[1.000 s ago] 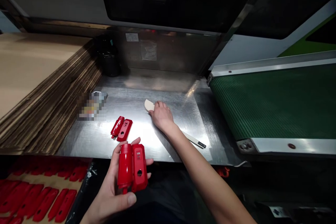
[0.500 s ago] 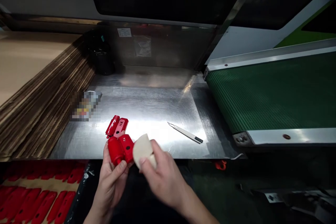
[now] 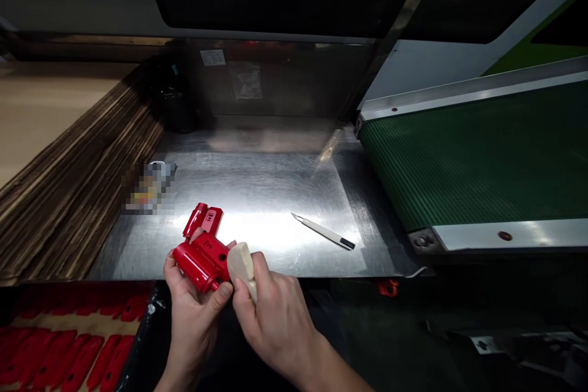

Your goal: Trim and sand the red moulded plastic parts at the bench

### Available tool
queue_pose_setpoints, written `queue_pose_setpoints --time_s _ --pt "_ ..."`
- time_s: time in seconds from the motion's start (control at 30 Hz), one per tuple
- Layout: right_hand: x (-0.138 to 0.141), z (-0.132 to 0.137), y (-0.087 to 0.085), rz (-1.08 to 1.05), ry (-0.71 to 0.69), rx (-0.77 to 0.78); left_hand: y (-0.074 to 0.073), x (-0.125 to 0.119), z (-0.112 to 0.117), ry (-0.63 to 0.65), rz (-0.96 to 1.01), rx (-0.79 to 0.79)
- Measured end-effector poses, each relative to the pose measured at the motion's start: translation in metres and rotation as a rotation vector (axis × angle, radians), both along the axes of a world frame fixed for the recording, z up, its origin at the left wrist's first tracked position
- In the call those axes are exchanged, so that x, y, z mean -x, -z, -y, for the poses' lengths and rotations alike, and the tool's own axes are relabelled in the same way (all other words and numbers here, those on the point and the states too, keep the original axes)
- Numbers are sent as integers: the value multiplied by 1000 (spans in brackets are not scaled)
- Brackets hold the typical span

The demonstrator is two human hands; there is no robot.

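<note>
A glossy red plastic part (image 3: 198,266), with a rounded barrel and a flat side bearing a dark hole, is gripped by my left hand (image 3: 195,312). My right hand (image 3: 275,309) pinches a cream-coloured pad (image 3: 241,266), whose edge meets the right side of the red part. Whether the pad is felt or sponge I cannot tell. Just beyond my left hand, another pair of red pieces (image 3: 212,220) lies on the metal table (image 3: 257,177). To the right on the table rests a craft knife (image 3: 321,231) with a white handle, its blade pointing left.
A tall stack of cardboard sheets (image 3: 78,165) borders the table on the left. Below it, a box holds rows of red parts (image 3: 55,349). A green conveyor belt (image 3: 478,159) stands at the right. A black bag-like object (image 3: 177,101) sits at the back left, near a blurred packet (image 3: 154,187).
My left hand has tilted the red part so its barrel lies more sideways. My right hand has moved slightly left and turned the pad edge-on against the part.
</note>
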State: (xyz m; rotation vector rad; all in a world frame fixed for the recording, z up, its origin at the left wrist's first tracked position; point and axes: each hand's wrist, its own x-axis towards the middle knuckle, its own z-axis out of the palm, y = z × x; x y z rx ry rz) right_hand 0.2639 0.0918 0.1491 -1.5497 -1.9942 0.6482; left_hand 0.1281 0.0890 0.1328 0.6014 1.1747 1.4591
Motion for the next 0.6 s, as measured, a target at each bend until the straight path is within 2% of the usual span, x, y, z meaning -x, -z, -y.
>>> queue_pose_setpoints --time_s 0.13,0.27,0.4,0.5,0.6 --pt "-3 1 3 17 52 43 4 -2 -2 16 7 -24" --pt "-5 2 4 -57 -29 16 6 -4 -4 29 -5 -28" --pt "-6 0 7 -27 41 28 6 -3 -5 23 -3 -44" --pt "-7 0 7 -33 -24 12 6 -2 -3 40 8 -27" --pt "-6 0 7 6 29 9 6 -1 -2 38 -7 -30"
